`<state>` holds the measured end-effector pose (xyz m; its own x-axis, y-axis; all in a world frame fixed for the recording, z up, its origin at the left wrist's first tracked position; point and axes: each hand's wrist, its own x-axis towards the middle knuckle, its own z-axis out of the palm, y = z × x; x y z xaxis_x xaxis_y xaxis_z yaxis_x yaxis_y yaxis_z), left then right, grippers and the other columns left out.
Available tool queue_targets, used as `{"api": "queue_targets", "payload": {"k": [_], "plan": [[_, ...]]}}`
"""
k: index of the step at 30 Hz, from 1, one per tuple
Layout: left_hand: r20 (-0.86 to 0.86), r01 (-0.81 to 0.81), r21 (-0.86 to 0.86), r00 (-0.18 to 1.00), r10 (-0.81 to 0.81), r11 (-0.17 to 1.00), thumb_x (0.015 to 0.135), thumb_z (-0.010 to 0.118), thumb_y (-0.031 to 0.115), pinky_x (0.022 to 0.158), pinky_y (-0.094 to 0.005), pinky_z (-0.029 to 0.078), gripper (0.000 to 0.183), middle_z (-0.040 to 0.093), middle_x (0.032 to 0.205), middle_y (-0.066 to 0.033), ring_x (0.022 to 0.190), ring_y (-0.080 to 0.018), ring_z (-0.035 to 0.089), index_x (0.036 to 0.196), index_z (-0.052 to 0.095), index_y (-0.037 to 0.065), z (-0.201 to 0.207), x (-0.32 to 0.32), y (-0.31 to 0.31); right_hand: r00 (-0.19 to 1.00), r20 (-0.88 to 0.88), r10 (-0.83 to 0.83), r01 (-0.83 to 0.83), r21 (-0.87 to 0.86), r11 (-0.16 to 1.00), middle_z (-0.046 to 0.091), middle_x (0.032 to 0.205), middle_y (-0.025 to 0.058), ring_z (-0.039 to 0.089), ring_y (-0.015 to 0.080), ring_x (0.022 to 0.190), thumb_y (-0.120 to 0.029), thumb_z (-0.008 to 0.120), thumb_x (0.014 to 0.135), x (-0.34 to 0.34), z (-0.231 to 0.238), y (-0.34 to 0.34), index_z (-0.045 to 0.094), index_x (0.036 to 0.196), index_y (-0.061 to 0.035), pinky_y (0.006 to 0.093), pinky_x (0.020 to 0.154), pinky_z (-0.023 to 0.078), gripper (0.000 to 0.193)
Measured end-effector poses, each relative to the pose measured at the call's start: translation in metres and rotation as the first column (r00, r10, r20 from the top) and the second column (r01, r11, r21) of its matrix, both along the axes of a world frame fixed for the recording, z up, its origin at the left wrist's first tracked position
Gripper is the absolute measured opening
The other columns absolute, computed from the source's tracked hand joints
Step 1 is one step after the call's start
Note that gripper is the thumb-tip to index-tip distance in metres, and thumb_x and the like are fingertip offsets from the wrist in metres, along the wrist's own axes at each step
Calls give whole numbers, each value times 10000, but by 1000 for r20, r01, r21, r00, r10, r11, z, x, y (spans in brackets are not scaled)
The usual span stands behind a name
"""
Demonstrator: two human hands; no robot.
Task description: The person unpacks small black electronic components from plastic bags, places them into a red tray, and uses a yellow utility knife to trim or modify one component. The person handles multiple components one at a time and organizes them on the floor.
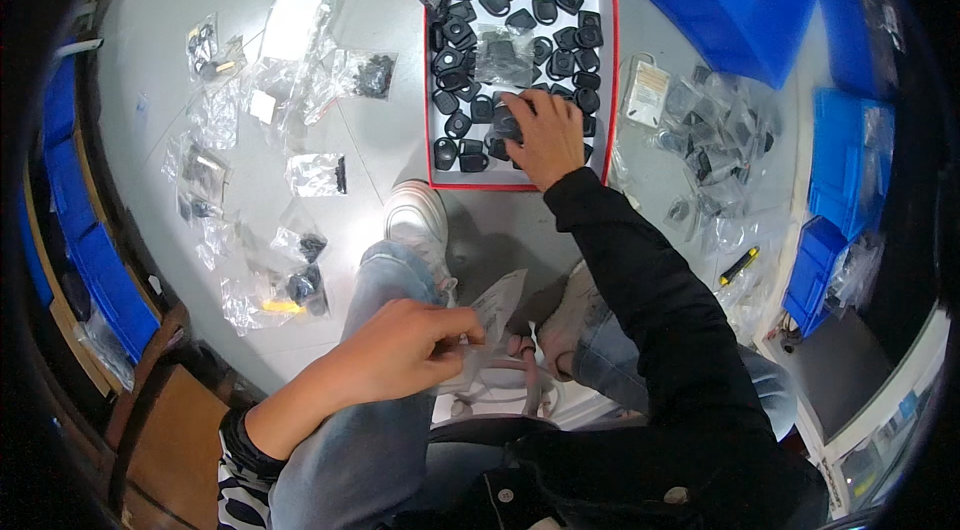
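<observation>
A shallow white box with a red rim lies on the floor ahead of me, with many black key fobs spread over its bottom. Inside its near right part, my right hand is curled with thumb and fingertips closed around a black key fob. A small clear bag of dark parts rests on the fobs just beyond that hand. Over my left thigh, my left hand is closed in a pinch on a clear plastic bag, which hangs between my knees.
Clear bags of small parts are scattered on the floor at the left. More bagged parts lie right of the box, near a yellow-and-black cutter. Blue bins stand at the right, others along the left.
</observation>
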<state>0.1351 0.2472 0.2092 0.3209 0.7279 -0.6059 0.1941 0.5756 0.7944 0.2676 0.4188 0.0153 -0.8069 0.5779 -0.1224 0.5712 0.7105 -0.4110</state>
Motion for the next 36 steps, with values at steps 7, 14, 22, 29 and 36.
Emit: {"api": "queue_targets", "payload": {"k": [7,14,22,29,36], "plan": [[-30,22,-24,999,-23,999,691,562,52,571,-333,444,207,583,698,-115,629,-258,573,896,589,42,1,2,3,963,-261,-69,86,53,995,501,1058,73,457,257,1000,-212,660,696,-3,-10,9,578,1025,-101,424,876,333,357],[-17,27,-92,999,-29,995,692,557,43,559,-309,444,209,586,699,-108,625,-229,576,898,593,35,4,1,6,927,-323,-189,188,-36,982,529,1110,133,518,314,981,-134,616,721,-39,-16,17,591,1003,-66,390,838,409,291],[-10,13,-43,1000,-14,999,701,545,45,555,-324,440,193,583,680,-130,602,-256,576,891,581,30,1,0,2,899,-380,-218,165,-168,972,417,1292,184,497,343,1051,-60,557,750,-42,-19,17,574,1065,-54,379,892,394,315],[13,-24,-1,1000,24,1000,704,521,39,549,-351,427,179,567,634,-143,580,-297,566,877,564,25,-1,0,-1,835,-441,-329,241,-245,939,488,1216,199,480,330,1111,-61,489,785,-27,-10,45,531,1094,22,369,947,374,323],[16,-18,-19,1000,18,1000,708,538,34,539,-342,418,189,554,642,-146,555,-262,549,890,585,17,-1,0,-3,937,-241,-252,269,38,962,543,1131,107,511,305,1001,-57,551,736,7,2,21,584,1020,-66,384,843,415,286]]}}
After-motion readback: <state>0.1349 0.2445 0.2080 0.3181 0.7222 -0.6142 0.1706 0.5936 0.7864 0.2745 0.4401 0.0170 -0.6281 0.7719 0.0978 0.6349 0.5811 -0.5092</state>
